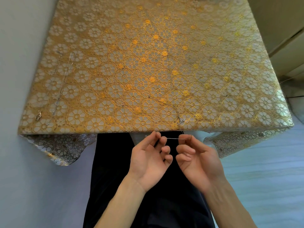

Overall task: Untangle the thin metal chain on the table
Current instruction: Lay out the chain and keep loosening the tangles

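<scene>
1. Two hands are held palm-up just below the near edge of the surface [148, 46], over a dark garment [115, 178] on the person's lap.
2. Left hand [148, 155]: thumb and forefinger are pinched on one end of a short stretch of the thin chain [174, 138]; the other fingers are loosely curled.
3. Right hand [199, 160]: its fingertips are pinched on the other end of that stretch; the remaining fingers are curled inward.
4. Thin chain: it runs taut and roughly level between the two hands, off the surface, just in front of its near edge.
5. Small ring [183, 120] with a bit of fine chain lies on the surface near the edge, above the right hand. Cannot tell whether it joins the held stretch.
6. Second chain [63, 83] lies stretched out lengthwise along the far-left side of the surface; a clasp-like piece [38, 115] sits near its lower end, apart from it.
7. Gold flower-patterned cloth [62, 150] covers the surface and hangs over the near edge.
</scene>
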Demonstrator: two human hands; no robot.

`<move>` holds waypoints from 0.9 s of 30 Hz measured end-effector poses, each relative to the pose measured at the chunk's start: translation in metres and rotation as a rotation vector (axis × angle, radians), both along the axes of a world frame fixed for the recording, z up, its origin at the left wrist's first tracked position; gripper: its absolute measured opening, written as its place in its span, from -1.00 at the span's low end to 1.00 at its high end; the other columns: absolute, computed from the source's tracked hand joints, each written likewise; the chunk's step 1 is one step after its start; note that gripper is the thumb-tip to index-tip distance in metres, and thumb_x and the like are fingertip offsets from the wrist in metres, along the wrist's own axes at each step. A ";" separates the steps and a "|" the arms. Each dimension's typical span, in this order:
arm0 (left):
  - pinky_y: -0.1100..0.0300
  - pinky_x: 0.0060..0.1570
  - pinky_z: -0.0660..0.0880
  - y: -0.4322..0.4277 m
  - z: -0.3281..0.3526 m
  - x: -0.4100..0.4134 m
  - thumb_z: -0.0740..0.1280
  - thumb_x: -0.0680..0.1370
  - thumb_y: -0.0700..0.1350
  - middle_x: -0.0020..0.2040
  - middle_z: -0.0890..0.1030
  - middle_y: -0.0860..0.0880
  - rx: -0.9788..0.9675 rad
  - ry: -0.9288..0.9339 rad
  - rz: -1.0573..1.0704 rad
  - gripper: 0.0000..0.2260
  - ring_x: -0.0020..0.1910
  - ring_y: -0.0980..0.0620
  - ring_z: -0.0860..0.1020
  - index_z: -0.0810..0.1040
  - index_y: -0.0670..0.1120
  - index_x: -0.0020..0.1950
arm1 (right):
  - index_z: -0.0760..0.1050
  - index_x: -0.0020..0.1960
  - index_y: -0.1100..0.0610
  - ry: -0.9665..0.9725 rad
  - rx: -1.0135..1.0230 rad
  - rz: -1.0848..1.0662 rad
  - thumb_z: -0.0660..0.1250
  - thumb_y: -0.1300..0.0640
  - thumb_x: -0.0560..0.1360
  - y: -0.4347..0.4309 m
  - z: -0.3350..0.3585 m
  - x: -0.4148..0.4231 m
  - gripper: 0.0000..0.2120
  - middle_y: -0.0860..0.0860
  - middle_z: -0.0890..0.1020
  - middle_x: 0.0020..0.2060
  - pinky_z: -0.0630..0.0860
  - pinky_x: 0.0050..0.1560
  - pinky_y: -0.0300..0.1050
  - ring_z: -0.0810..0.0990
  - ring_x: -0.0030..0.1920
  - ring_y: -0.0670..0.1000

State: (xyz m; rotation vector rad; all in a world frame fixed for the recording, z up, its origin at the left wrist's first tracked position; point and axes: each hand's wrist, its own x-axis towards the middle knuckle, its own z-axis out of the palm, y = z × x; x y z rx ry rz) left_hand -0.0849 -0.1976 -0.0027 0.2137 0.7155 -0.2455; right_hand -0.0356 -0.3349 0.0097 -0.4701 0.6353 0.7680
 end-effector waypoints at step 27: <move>0.14 -0.12 0.41 0.035 0.020 -0.023 0.43 0.44 -0.01 -0.08 0.72 -0.13 0.760 -0.056 -0.137 -0.79 -0.25 0.07 0.55 0.72 -0.05 0.01 | 0.60 0.04 -0.11 -1.211 -1.809 0.476 0.39 -0.29 0.47 0.006 0.004 0.042 -0.70 -0.16 0.55 -0.06 0.55 -0.07 -0.03 0.57 -0.03 -0.04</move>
